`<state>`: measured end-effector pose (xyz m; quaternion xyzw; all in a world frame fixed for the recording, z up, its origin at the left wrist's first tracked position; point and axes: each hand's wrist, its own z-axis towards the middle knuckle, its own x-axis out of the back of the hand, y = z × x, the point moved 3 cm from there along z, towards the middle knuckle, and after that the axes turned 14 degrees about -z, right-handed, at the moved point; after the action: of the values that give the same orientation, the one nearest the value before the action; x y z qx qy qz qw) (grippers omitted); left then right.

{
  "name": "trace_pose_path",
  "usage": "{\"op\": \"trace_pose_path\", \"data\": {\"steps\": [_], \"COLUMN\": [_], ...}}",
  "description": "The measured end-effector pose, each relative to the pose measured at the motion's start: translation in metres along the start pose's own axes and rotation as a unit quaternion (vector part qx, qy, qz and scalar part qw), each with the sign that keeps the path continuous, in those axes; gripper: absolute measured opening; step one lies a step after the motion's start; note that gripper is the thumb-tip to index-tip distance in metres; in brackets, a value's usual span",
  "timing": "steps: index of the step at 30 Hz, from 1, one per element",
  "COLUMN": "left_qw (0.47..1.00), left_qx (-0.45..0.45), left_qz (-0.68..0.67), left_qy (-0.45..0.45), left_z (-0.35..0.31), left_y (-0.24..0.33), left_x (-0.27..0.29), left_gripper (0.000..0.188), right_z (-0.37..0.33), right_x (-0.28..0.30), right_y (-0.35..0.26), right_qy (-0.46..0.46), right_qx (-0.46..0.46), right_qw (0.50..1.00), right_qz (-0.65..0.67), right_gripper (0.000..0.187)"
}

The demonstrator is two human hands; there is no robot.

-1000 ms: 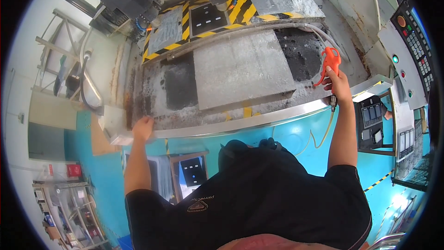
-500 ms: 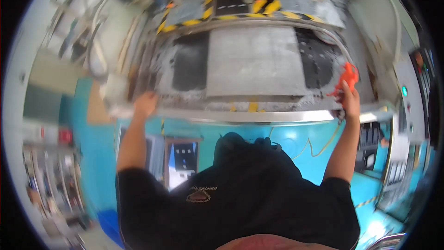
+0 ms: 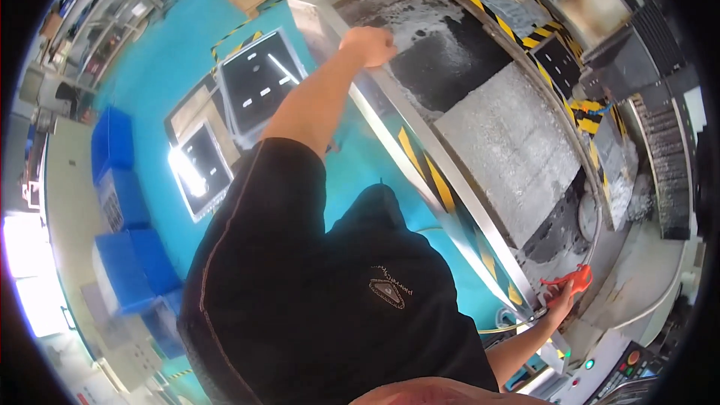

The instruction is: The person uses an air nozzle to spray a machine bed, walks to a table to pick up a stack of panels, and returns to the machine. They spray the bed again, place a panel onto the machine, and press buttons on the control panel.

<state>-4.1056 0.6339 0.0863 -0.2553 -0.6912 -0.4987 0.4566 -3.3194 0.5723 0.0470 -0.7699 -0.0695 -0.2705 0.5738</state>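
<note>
My right hand [image 3: 561, 301] is wrapped round a red air blow gun [image 3: 576, 280], beside the near right corner of the machine bed. A pale hose runs up from the gun. At the other end of the front, my left hand [image 3: 367, 46] rests on the metal rim [image 3: 390, 109] with its fingers curled over it. Inside the bed a grey, wet-looking plate [image 3: 510, 146] lies between dark wet patches, with whitish residue around it.
Behind the bed runs a yellow-and-black striped border [image 3: 517, 26] with a dark panel [image 3: 555, 64]. Trays with dark panels [image 3: 259, 79] stand on the left over the turquoise floor. Blue bins [image 3: 124, 199] line the far left. A control panel [image 3: 626, 367] is at the lower right.
My view has swung to the left, so the machine now slants across the right side. My right hand still holds the blow gun; my left hand remains at the rim.
</note>
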Motion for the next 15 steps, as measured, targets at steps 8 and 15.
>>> {"op": "trace_pose_path", "data": {"steps": [8, 15], "left_qw": [0.919, 0.724], "left_qx": [-0.151, 0.185], "left_qz": [-0.111, -0.663], "left_qy": [0.347, 0.046], "left_z": [-0.061, -0.127], "left_y": [-0.010, -0.083], "left_x": [-0.053, -0.119], "left_gripper": [0.031, 0.034], "right_z": [-0.026, -0.152], "right_x": [-0.022, -0.137], "right_y": [-0.038, -0.147], "right_qy": [-0.053, -0.459], "right_qx": [0.035, 0.194], "right_qw": [0.998, 0.850], "right_qz": [0.018, -0.169], "right_gripper": [0.051, 0.045]}}
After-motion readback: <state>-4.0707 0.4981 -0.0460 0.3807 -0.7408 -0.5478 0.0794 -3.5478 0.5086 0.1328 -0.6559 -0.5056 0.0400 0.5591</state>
